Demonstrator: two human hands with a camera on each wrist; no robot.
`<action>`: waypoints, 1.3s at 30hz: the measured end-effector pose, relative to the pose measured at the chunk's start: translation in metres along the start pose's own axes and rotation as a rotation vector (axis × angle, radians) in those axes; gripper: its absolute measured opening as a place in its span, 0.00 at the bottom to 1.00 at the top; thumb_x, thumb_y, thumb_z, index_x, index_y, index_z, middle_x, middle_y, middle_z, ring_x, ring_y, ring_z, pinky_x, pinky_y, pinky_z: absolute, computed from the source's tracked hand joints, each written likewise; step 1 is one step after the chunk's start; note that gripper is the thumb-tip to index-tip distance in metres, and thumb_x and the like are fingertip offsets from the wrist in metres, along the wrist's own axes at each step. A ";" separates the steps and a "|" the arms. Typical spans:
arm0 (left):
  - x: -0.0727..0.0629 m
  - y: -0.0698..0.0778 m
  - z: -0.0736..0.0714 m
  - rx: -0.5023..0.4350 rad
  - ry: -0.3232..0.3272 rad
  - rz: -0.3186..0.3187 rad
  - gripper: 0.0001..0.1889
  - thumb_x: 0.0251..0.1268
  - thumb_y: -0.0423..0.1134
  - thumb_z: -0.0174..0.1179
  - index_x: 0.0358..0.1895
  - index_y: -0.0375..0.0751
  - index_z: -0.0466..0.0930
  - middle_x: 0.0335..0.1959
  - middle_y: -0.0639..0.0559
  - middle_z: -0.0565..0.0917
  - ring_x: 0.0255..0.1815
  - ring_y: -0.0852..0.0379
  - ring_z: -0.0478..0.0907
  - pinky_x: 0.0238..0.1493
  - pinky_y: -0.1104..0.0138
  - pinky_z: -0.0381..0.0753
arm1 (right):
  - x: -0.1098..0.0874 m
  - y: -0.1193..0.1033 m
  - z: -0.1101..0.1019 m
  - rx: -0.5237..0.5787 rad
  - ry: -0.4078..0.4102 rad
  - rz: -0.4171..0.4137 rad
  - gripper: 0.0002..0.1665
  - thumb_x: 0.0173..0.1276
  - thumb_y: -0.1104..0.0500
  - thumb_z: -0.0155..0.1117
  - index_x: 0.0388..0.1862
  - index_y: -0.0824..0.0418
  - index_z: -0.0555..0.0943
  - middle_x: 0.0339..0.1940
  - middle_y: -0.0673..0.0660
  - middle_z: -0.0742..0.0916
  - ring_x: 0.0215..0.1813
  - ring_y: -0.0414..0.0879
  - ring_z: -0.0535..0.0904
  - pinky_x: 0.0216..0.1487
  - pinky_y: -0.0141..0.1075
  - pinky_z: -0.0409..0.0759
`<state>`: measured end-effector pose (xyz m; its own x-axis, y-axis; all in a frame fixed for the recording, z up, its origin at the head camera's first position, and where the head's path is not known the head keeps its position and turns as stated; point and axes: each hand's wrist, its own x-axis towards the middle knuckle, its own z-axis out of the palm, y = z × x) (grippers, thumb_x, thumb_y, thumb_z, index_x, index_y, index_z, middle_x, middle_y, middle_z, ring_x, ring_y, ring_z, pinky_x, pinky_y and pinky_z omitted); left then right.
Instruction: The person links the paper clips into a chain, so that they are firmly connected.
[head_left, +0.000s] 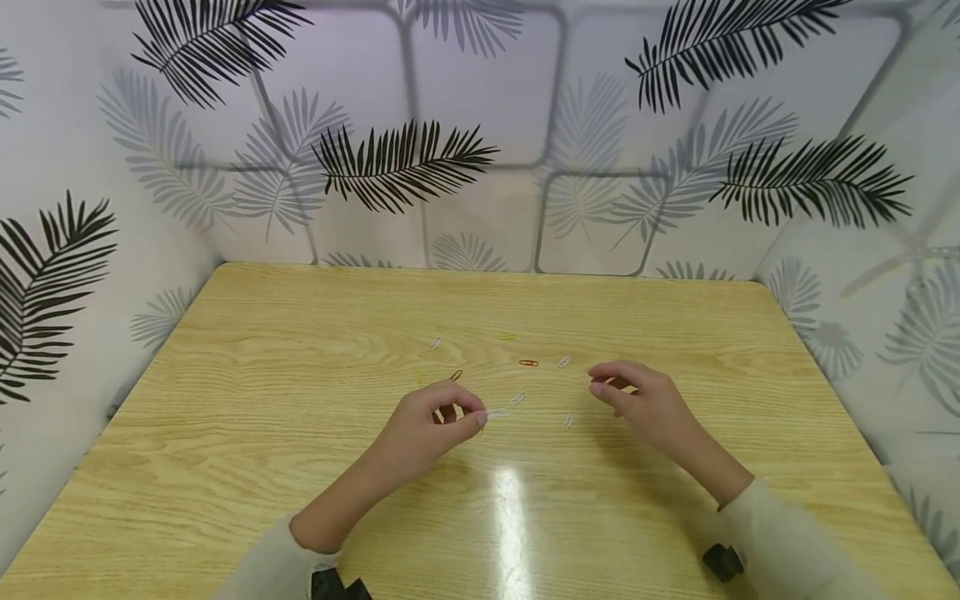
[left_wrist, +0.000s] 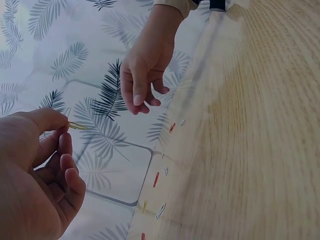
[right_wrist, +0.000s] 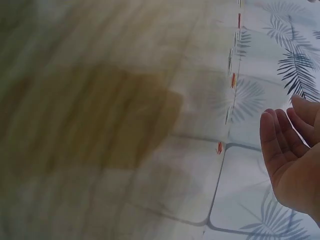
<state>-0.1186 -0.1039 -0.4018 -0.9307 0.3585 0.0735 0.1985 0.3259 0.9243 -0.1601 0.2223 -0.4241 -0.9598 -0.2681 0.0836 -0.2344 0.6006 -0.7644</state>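
Observation:
My left hand [head_left: 431, 427] pinches a yellow paper clip [left_wrist: 78, 126] between thumb and forefinger. A white paper clip [head_left: 497, 412] shows right at those fingertips in the head view. To the right, my right hand [head_left: 643, 402] hovers over the table, its fingers loosely bent and holding nothing. Between the hands lie white paper clips, one [head_left: 519, 398] beside the left fingertips and another [head_left: 567, 421] nearer the right hand. Farther back are a red paper clip [head_left: 528, 362] and a white one [head_left: 565, 362]. Another red clip [head_left: 456, 375] lies just behind the left hand.
The wood-grain table [head_left: 262, 375] has a bright light reflection near its front. At the back lie a yellow clip [head_left: 507, 337] and a white clip [head_left: 435, 342]. Leaf-patterned sheeting [head_left: 480, 217] closes off the back and both sides.

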 end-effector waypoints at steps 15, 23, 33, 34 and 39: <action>0.001 -0.008 0.000 -0.006 -0.012 -0.036 0.04 0.70 0.43 0.65 0.41 0.51 0.87 0.34 0.57 0.80 0.34 0.55 0.72 0.29 0.70 0.69 | 0.016 0.018 0.012 -0.177 -0.184 -0.082 0.11 0.70 0.61 0.67 0.50 0.57 0.86 0.43 0.49 0.88 0.43 0.41 0.81 0.45 0.36 0.81; 0.001 -0.008 0.001 -0.005 -0.027 -0.025 0.04 0.70 0.44 0.65 0.41 0.53 0.87 0.35 0.57 0.80 0.34 0.55 0.73 0.29 0.69 0.71 | 0.019 0.016 0.020 -0.269 -0.257 -0.082 0.07 0.67 0.55 0.72 0.43 0.49 0.87 0.41 0.45 0.84 0.40 0.39 0.76 0.43 0.36 0.76; 0.001 -0.008 0.001 -0.003 -0.034 -0.020 0.07 0.69 0.45 0.64 0.42 0.48 0.87 0.35 0.55 0.80 0.34 0.54 0.72 0.29 0.69 0.70 | 0.019 0.016 0.024 -0.312 -0.269 -0.080 0.03 0.66 0.56 0.72 0.34 0.49 0.85 0.37 0.44 0.82 0.37 0.38 0.75 0.40 0.34 0.76; 0.001 -0.008 0.001 -0.004 -0.034 -0.022 0.08 0.70 0.45 0.64 0.42 0.47 0.87 0.35 0.54 0.80 0.34 0.54 0.72 0.29 0.69 0.70 | 0.019 0.015 0.024 -0.309 -0.267 -0.074 0.02 0.67 0.55 0.72 0.35 0.49 0.85 0.37 0.44 0.83 0.37 0.38 0.75 0.40 0.34 0.76; 0.001 -0.006 0.002 -0.021 -0.031 -0.037 0.08 0.70 0.45 0.64 0.43 0.46 0.87 0.35 0.54 0.80 0.34 0.54 0.72 0.28 0.69 0.69 | 0.016 0.010 0.022 -0.235 -0.238 -0.040 0.04 0.71 0.54 0.67 0.37 0.52 0.85 0.34 0.44 0.86 0.36 0.39 0.77 0.38 0.33 0.77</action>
<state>-0.1200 -0.1039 -0.4081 -0.9272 0.3736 0.0276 0.1571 0.3208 0.9340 -0.1740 0.2078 -0.4443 -0.8923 -0.4472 -0.0621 -0.3273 0.7356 -0.5931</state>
